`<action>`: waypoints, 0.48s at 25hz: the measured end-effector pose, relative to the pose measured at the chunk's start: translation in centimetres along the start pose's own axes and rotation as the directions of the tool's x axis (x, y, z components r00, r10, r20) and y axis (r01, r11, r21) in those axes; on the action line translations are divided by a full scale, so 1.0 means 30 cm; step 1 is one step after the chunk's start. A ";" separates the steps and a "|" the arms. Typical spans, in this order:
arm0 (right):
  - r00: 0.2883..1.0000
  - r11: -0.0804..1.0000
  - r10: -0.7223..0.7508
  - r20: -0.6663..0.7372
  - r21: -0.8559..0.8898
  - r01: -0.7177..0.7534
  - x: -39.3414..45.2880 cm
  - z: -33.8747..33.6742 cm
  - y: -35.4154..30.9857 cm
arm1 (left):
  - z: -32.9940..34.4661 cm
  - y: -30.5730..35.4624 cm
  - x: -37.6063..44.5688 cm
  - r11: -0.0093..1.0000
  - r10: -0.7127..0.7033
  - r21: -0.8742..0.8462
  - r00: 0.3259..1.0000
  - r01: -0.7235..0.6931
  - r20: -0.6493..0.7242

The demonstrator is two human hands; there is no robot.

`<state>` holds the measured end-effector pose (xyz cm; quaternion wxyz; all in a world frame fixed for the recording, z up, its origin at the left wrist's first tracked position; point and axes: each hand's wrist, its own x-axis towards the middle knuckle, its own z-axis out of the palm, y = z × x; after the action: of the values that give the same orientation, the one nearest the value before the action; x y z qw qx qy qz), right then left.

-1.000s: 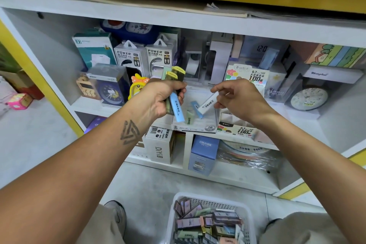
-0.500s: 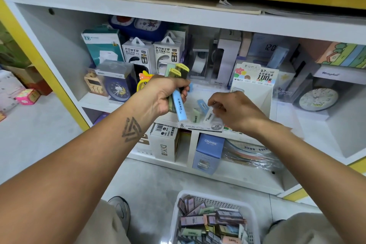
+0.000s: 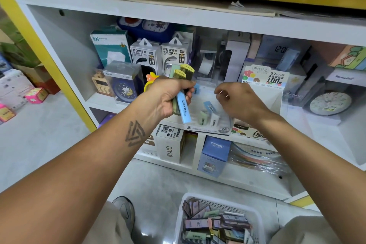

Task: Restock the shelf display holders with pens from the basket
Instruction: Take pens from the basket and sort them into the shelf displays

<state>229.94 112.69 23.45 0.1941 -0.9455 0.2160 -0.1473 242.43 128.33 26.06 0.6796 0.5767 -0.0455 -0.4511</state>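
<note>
My left hand point(image 3: 168, 97) grips a bundle of slim pen cases point(image 3: 183, 108), a light blue one in front and yellow-capped ones sticking up behind. The white display holder point(image 3: 206, 130) stands on the shelf edge just to the right. A blue case point(image 3: 210, 106), a green case point(image 3: 202, 118) and a white case point(image 3: 214, 120) stand in it. My right hand point(image 3: 239, 101) hovers over the holder with fingers loosely curled and nothing in them. The white basket point(image 3: 219, 197) with several more cases is on the floor below.
Power bank boxes point(image 3: 161, 55), a boxed blue clock point(image 3: 123, 83) and a teal box stand behind my left hand. A lead refill display card point(image 3: 265, 77) and a round clock point(image 3: 329, 103) are on the right. Boxes fill the lower shelf point(image 3: 215, 152). My shoe point(image 3: 124, 210) is beside the basket.
My right hand set the white case down into the holder, let go of it and lifted away empty. My left hand kept its bundle in place.
</note>
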 end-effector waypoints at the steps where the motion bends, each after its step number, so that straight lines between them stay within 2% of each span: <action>1: 0.998 1.000 0.012 0.064 -0.011 -0.011 0.022 0.018 -0.003 | -0.004 0.001 0.001 1.000 -0.002 0.004 1.000 0.002 -0.002; 3: 0.971 0.996 0.049 0.233 -0.083 -0.030 0.068 0.074 -0.007 | -0.013 0.004 0.005 1.000 -0.005 0.005 1.000 0.005 -0.005; 5: 0.933 0.983 0.135 0.333 -0.166 -0.083 0.116 0.124 -0.004 | -0.024 0.010 0.009 1.000 -0.012 -0.006 1.000 0.012 0.001; 8: 0.900 0.952 0.270 0.341 -0.235 -0.196 0.155 0.164 -0.012 | -0.038 0.020 0.012 1.000 -0.011 -0.019 1.000 0.011 0.000; 12: 0.886 0.950 0.297 0.357 -0.202 -0.238 0.167 0.176 -0.023 | -0.041 0.021 0.007 1.000 0.005 -0.016 1.000 -0.005 -0.011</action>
<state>236.42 112.53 20.06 0.1783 -0.9289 0.3131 0.0852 243.64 129.06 26.08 0.6857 0.5734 -0.0398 -0.4466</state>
